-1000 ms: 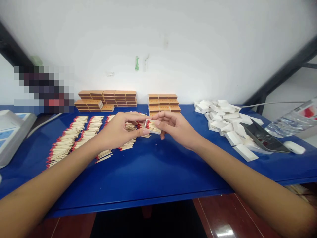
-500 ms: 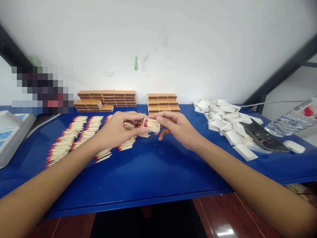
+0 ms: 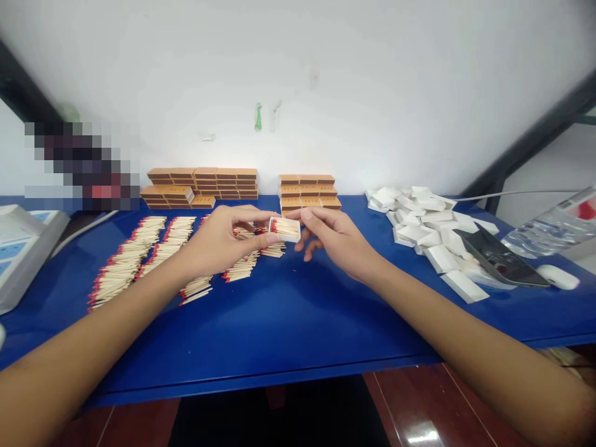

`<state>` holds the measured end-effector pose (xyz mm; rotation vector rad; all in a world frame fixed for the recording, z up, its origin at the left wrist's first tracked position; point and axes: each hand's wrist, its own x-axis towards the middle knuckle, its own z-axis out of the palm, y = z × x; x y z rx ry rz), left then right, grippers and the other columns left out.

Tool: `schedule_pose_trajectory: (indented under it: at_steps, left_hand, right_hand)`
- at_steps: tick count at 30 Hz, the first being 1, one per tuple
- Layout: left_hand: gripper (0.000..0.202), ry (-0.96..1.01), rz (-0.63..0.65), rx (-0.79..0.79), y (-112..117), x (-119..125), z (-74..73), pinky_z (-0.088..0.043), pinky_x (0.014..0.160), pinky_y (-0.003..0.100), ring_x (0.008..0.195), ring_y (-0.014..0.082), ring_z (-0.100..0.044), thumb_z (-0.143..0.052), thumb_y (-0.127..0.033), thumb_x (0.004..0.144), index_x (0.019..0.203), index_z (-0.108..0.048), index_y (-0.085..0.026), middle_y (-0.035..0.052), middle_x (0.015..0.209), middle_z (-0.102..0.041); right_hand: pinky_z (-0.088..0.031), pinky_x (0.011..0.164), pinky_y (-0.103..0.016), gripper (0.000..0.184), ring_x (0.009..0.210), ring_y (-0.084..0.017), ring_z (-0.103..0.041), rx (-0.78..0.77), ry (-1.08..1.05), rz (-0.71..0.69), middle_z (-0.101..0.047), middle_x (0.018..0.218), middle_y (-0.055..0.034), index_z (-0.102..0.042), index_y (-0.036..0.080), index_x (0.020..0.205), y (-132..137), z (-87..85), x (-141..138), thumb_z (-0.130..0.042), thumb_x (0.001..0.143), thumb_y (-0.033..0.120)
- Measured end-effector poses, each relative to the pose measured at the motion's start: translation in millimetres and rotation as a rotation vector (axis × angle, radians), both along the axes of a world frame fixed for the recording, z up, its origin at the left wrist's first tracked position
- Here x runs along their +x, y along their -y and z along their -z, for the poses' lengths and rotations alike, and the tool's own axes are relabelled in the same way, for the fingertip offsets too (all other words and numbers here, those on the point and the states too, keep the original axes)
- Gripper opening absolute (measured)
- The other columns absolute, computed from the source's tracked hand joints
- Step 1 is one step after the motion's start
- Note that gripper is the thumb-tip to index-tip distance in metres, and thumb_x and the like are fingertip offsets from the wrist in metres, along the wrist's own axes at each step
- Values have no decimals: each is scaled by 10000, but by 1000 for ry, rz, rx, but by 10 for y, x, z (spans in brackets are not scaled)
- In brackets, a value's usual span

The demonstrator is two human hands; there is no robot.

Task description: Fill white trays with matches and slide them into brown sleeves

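Note:
My left hand (image 3: 223,239) pinches a small white matchbox tray (image 3: 285,229) filled with red-tipped matches, held just above the blue table (image 3: 288,310). My right hand (image 3: 333,239) touches the tray's right end with thumb and forefinger, its other fingers curled loosely below. Rows of loose red-tipped matches (image 3: 139,254) lie on the table to the left and under my left hand.
Stacks of orange matchbox sleeves (image 3: 205,185) and a second stack (image 3: 308,194) stand along the back wall. A heap of white empty trays (image 3: 428,226) lies at right, beside a dark phone (image 3: 500,253), a white mouse (image 3: 556,277) and a plastic bag (image 3: 554,226). A white device (image 3: 21,248) sits far left.
The filled tray has risen slightly and shifted a little left between my hands. My right fingers have slid along its right end.

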<state>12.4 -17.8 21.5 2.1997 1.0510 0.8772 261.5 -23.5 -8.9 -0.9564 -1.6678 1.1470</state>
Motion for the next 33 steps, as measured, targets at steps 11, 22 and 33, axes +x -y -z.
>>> schedule_pose_trajectory:
  at_steps: [11,22,33]
  left_hand:
    - [490,7,-183,178,-76,-63,-24,-611,954,383,968,252,-771,-777,-640,923,1221,-867,-261,78,1242,-843]
    - [528,-26,-176,158,-76,-46,-18,-614,923,363,972,246,-756,-785,-675,894,1217,-870,-266,76,1254,-840]
    - [483,-36,-193,153,-110,-94,31,-602,967,354,1021,252,-761,-784,-638,916,1229,-865,-280,63,1275,-833]
  right_hand:
    - [-434,732,-320,140,755,-155,-559,398,593,23,-661,948,-36,-736,199,933,38,186,-93,-782,949,330]
    - [-408,722,-310,134,762,-155,-567,385,625,5,-641,872,-13,-725,198,914,21,191,-120,-763,987,303]
    - [-383,711,-314,124,778,-174,-570,307,768,-36,-668,865,-33,-717,190,904,-2,66,-3,-717,1020,233]
